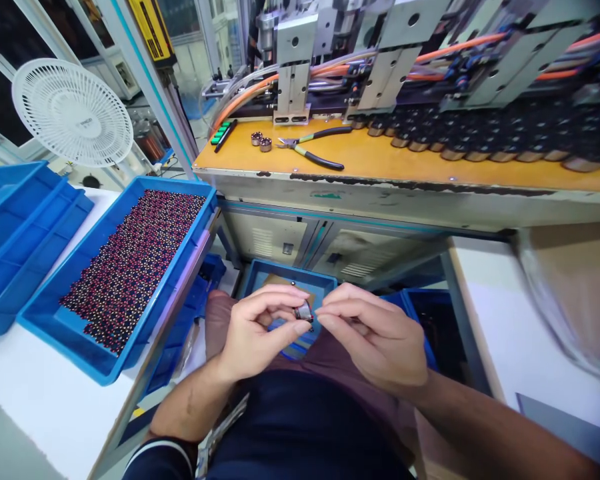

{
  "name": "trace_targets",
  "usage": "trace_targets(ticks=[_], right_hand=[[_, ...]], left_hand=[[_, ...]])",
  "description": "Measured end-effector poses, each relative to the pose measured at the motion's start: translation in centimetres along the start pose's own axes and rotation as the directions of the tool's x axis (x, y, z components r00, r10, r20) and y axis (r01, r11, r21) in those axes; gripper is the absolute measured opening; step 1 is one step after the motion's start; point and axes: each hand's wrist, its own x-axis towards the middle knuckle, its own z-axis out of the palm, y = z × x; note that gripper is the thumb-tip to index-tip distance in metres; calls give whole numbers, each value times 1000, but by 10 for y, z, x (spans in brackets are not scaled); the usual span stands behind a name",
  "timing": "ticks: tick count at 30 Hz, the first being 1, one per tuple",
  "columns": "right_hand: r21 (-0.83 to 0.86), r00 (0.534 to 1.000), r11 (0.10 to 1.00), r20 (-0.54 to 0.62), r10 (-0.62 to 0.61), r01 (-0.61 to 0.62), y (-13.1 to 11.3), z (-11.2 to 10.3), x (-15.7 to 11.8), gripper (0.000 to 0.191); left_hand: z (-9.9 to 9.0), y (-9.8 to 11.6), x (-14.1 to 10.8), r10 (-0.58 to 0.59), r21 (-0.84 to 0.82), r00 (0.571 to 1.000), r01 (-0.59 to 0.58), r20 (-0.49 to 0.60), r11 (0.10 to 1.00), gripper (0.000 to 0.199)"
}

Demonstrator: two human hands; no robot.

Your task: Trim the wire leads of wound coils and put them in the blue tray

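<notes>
1. Closest, my left hand (pixel 255 327) holds a small metal part (pixel 304 311) between thumb and fingers; my right hand (pixel 380 333), fingertips drawn together, is just beside it, perhaps gripping something; I can't tell.
2. Leftmost, blue bins (pixel 20 227) are stacked.
3. Next, a blue tray (pixel 65 327) holds many small red-and-black parts (pixel 135 260).
4. Lower down, another tray (pixel 320 281) contains a brown sheet (pixel 275 280).

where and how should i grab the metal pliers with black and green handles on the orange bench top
Probably by both handles, coming from above and the right with the right hand. The pliers lie flat with their handles splayed open rightward, so a palm could close around them; their pointed metal tip faces left, beside two small round metal parts.
</notes>
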Motion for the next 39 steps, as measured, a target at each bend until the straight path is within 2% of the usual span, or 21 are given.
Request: trace_targets(ticks=[3,7,9,11,12,14,16,17,18,20,22,23,24,26,27,28,30,32,34,35,39], right_hand=[[-1,999,999,5,49,-49,3,-7,-2,12],[-119,984,977,-52,171,-176,7,-32,-2,19],[-295,995,952,-82,60,-81,3,-47,1,9],[-492,984,853,58,-169,175,-5,-56,7,13],[-548,938,761,188,-292,347,-9,-58,11,18],[-552,770,537,451,-450,637,-14,-56,20,21],[-520,641,377,588,-493,767,-14,-50,29,28],[-517,628,358,607,-488,778,-13,-46,33,30],[-519,657,403,599,-458,754,-11,-42,35,30],[-478,780,637,519,-350,604,-9,-33,37,29],[-334,885,891,446,-137,306,-10,-27,36,29],[-248,897,960,443,-6,129,-11,-25,35,32],[-177,877,984,466,116,-36,-12,-24,35,35],[-107,796,962,542,269,-251,-12,-25,40,43],[-109,770,951,563,299,-289,-11,-28,46,45],[-128,776,952,554,300,-277,-8,-32,55,44],[-234,874,962,428,229,-138,4,-43,82,36],[-433,974,900,217,62,39,22,-56,121,28],[-625,995,776,93,-41,90,46,-65,165,29],[-688,994,719,93,-51,101,59,-67,186,34],[-829,978,549,189,89,110,103,-63,244,57]], left_hand=[[-1,0,2,21,4,1000,-21,2,1000,25],[-9,6,4,175,246,985,-170,2,954,22],[-13,9,4,241,380,969,-241,48,893,22],[-14,12,5,264,456,959,-281,102,845,23],[-13,13,6,265,475,956,-293,127,830,23],[-11,14,6,263,484,951,-310,164,818,25],[-9,15,6,258,474,949,-315,183,822,26],[-9,16,6,254,469,950,-311,183,827,26],[-9,16,5,252,463,951,-307,178,832,26],[-11,16,3,249,449,956,-294,158,844,26],[-15,15,0,250,425,958,-287,141,858,26],[-16,15,-1,253,411,958,-287,135,865,26],[-18,14,-2,256,398,958,-287,130,871,26],[-20,14,-3,262,383,957,-290,125,877,25],[-22,13,-3,264,382,957,-290,120,877,24],[-23,13,-4,266,386,957,-290,114,876,23],[-24,14,-4,276,400,957,-289,91,870,22],[-26,14,-4,290,413,955,-286,53,865,21],[-28,15,-5,300,417,954,-279,16,865,21],[-29,15,-5,301,416,954,-274,1,867,20],[-33,18,-10,296,422,954,-246,-54,872,20]])
